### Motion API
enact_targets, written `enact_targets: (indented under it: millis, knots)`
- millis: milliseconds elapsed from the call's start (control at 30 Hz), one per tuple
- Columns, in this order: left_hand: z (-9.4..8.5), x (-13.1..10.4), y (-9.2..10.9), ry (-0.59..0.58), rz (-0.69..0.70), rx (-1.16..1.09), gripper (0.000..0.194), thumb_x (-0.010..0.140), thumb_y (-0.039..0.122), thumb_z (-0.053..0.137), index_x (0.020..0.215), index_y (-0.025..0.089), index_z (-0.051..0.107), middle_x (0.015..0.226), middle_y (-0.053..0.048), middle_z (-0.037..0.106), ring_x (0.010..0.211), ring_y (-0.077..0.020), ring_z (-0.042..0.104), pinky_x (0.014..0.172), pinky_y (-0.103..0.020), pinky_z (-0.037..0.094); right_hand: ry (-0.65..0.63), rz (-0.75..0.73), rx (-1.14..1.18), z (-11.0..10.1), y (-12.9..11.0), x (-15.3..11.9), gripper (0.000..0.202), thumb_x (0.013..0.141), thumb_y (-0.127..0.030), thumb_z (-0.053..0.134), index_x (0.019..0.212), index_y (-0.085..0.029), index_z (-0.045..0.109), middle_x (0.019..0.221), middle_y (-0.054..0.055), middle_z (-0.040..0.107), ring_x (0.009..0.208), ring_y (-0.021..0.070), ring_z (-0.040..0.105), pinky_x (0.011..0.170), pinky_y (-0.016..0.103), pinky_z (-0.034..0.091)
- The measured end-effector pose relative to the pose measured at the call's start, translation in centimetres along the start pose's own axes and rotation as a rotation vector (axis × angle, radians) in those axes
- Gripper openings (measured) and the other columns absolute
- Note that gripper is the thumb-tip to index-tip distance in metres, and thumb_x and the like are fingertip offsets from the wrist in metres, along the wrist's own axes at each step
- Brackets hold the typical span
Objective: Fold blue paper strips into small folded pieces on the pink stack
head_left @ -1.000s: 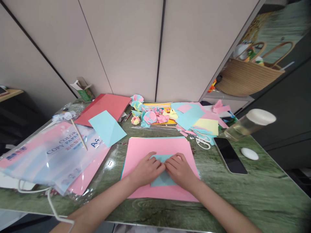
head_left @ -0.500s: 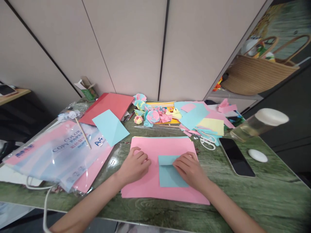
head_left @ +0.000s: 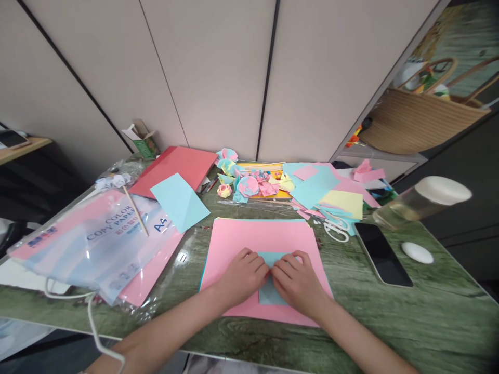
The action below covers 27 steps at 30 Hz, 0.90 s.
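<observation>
A small light-blue sheet of paper (head_left: 272, 297) lies on a stack of pink paper (head_left: 265, 234), its upper part showing behind my fingers. My left hand (head_left: 245, 278) is over the sheet's left side, fingers curled and closed at its middle. From the right, my right hand (head_left: 298, 283) meets it, fingertips also closed on the blue sheet. The two hands nearly touch. Their fingers hide much of the sheet and the fold across it.
Behind the stack are crumpled paper flowers (head_left: 248, 186), cut paper scraps (head_left: 315, 187) and white-handled scissors (head_left: 337, 229). To the right sit a phone (head_left: 383, 254), a white oval object (head_left: 417, 253) and a lidded cup (head_left: 409, 205). A plastic copy-paper bag (head_left: 93, 249) and red folder (head_left: 177, 169) lie left.
My left hand has moved right from the pink paper onto the blue sheet, coming up against my right hand. My right hand remains on the blue sheet. The view has shifted slightly.
</observation>
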<state>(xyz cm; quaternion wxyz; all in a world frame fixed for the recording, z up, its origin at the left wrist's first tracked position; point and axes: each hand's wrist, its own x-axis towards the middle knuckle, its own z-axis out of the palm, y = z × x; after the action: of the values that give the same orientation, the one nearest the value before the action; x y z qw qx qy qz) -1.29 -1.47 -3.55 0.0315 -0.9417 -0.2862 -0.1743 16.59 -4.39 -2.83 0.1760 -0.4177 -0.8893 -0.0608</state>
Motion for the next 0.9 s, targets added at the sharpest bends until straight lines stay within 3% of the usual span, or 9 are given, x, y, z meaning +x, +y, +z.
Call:
enact_targets:
  millis: [167,333,433,533,667,900]
  knots:
    - [-0.2,0.0,-0.5,0.116,0.062,0.002,0.015,0.081,0.017,0.042,0.068,0.016,0.049,0.060,0.001,0.048,0.063,-0.0120,0.043,0.063,-0.028,0.031,0.070,-0.029,-0.039,-0.2,0.6,-0.3,0.015,0.078,-0.016,0.045,0.065,-0.017,0.053,0.059,-0.001,0.051,0.072,0.0129,0.046,0.075,0.033,0.026]
    - [-0.6,-0.9,-1.9,0.145,0.058,-0.018,0.012,0.079,0.014,0.043,0.071,0.017,0.051,0.062,0.001,0.051,0.064,-0.0108,0.045,0.065,-0.027,0.032,0.048,0.061,-0.045,-1.4,4.1,-2.8,0.013,0.078,-0.016,0.047,0.068,-0.018,0.056,0.063,0.000,0.056,0.076,0.0130,0.049,0.078,0.033,0.025]
    - [-0.8,-1.2,-2.3,0.106,0.026,-0.026,0.012,0.079,0.013,0.043,0.071,0.017,0.051,0.062,0.001,0.051,0.065,-0.0110,0.045,0.066,-0.027,0.032,0.053,0.203,-0.062,-2.6,5.7,-4.2,0.015,0.079,-0.016,0.047,0.067,-0.018,0.055,0.066,0.001,0.058,0.075,0.0137,0.050,0.079,0.034,0.025]
    - [-0.8,-1.0,-2.0,0.055,0.028,-0.033,0.012,0.080,0.015,0.042,0.072,0.017,0.051,0.064,0.000,0.052,0.066,-0.0116,0.045,0.067,-0.028,0.032,0.137,0.263,-0.017,-3.6,4.9,-3.9,0.008,0.077,-0.018,0.051,0.072,-0.019,0.057,0.073,0.001,0.062,0.079,0.0154,0.050,0.080,0.035,0.025]
    - [-0.6,-0.6,-1.4,0.012,0.044,-0.043,0.012,0.080,0.016,0.041,0.072,0.018,0.050,0.066,0.000,0.051,0.068,-0.0118,0.045,0.068,-0.028,0.031,0.080,0.078,0.018,-3.1,2.1,-1.8,0.018,0.077,-0.022,0.054,0.095,-0.023,0.056,0.087,0.001,0.063,0.085,0.0168,0.048,0.081,0.037,0.025]
    - [-0.5,-0.7,-1.0,-0.036,-0.033,-0.075,0.010,0.079,0.019,0.042,0.074,0.018,0.050,0.066,0.000,0.050,0.069,-0.0129,0.044,0.067,-0.029,0.030,-0.029,-0.013,0.002,-0.3,1.2,-0.9,0.011,0.081,-0.014,0.046,0.080,-0.019,0.056,0.072,0.002,0.059,0.081,0.0150,0.046,0.079,0.036,0.025]
